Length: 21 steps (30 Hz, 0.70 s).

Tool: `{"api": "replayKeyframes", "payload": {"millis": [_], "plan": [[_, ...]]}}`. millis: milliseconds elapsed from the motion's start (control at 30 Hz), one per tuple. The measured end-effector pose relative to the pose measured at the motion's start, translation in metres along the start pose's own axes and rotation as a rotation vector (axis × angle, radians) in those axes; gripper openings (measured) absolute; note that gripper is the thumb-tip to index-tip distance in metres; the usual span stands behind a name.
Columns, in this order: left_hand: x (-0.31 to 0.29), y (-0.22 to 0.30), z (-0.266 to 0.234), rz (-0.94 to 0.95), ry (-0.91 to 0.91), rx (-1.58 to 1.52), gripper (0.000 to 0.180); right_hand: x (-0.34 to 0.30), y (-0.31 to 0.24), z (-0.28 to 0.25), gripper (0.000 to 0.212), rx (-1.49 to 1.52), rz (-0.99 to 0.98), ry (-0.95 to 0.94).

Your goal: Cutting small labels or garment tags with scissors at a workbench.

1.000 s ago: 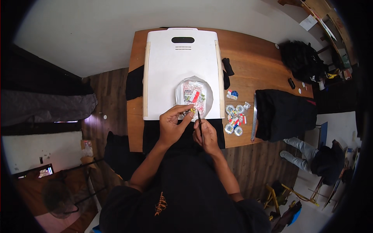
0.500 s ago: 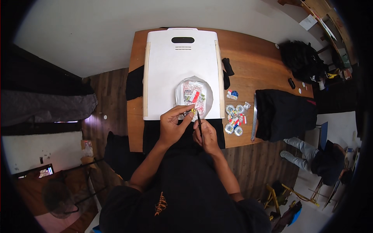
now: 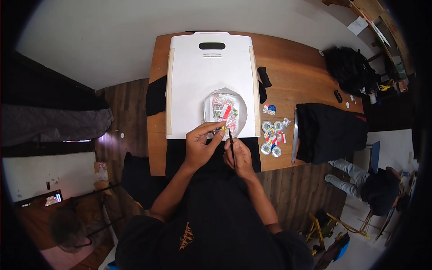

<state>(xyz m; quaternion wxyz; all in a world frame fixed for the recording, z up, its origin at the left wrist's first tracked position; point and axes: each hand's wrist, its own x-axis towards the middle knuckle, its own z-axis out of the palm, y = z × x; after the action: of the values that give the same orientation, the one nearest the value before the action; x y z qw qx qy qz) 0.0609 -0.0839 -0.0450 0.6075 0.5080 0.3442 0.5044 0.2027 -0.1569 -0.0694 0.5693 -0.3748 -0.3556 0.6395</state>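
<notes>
At the centre of the frame, I see the left hand (image 3: 200, 145) pinching a small yellow piece (image 3: 223, 128) between thumb and fingertips, above the near part of a white, round, thin-walled container (image 3: 243, 118). The right hand (image 3: 242, 158) is closed around a slender, dark, pointed tool (image 3: 231, 143), tip beside the piece; I cannot tell whether they touch.

Handling: I judge the piece light and easily dropped; grip by its edge. Its material is too small to tell. I rate the tool stiff; hold at mid-shaft.

Materials: the container holds flat printed scraps and rests on a smooth, flat white board (image 3: 186, 90). Right of centre, shiny round pieces (image 3: 276, 151) lie on brown wooden table (image 3: 292, 67).
</notes>
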Motion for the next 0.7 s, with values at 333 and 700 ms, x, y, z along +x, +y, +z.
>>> {"api": "replayKeyframes", "payload": {"millis": [333,700], "plan": [[-0.0016,-0.0006,-0.0015,-0.027,0.023,0.006,0.026,-0.0012,0.0004,-0.0026,0.037,0.014,0.013,0.021],[-0.001,0.0007,-0.002,-0.021,-0.013,0.036,0.024,-0.0012,0.0014,-0.0023,0.038,0.008,0.017,-0.011]]}}
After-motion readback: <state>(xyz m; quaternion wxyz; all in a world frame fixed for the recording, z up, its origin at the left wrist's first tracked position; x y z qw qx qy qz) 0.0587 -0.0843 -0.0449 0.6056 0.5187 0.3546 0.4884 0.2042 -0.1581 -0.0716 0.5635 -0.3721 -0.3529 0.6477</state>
